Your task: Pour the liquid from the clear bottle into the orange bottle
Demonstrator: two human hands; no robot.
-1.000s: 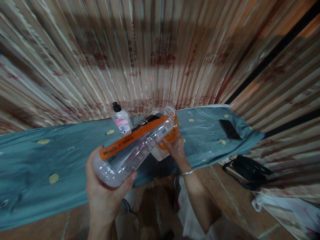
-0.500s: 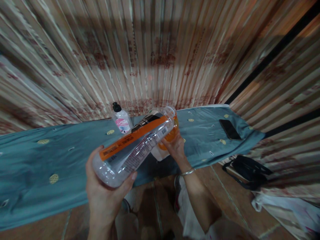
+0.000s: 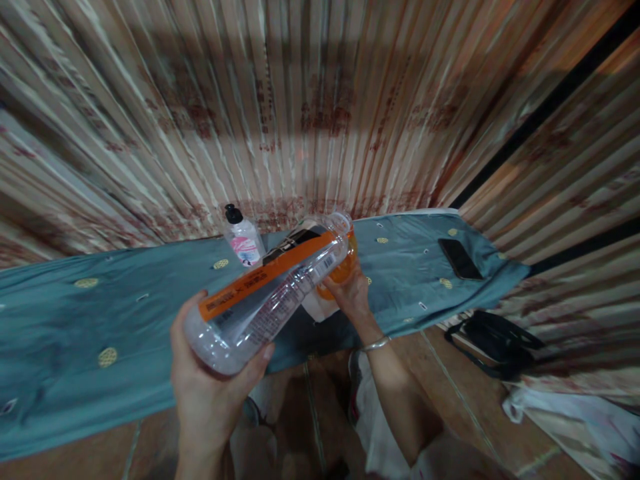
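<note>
My left hand (image 3: 210, 387) is wrapped round the base of a large clear plastic bottle (image 3: 270, 297) with an orange and black label. The bottle is tilted, its uncapped neck up and to the right, over an orange bottle (image 3: 345, 263). That orange bottle is in my right hand (image 3: 354, 293), its fingers closed round it; the clear bottle's neck hides its top. Whether the two mouths touch, I cannot tell. Beneath the hands lies something white (image 3: 320, 307), partly covered. Behind the clear bottle stands a pump bottle (image 3: 243, 240) with a black top and pink label.
A teal cloth with yellow motifs covers the long narrow table (image 3: 150, 300). On its right end lies a dark phone (image 3: 460, 259). A black bag (image 3: 495, 343) rests low at the right. A pleated curtain (image 3: 320, 100) hangs right behind the table.
</note>
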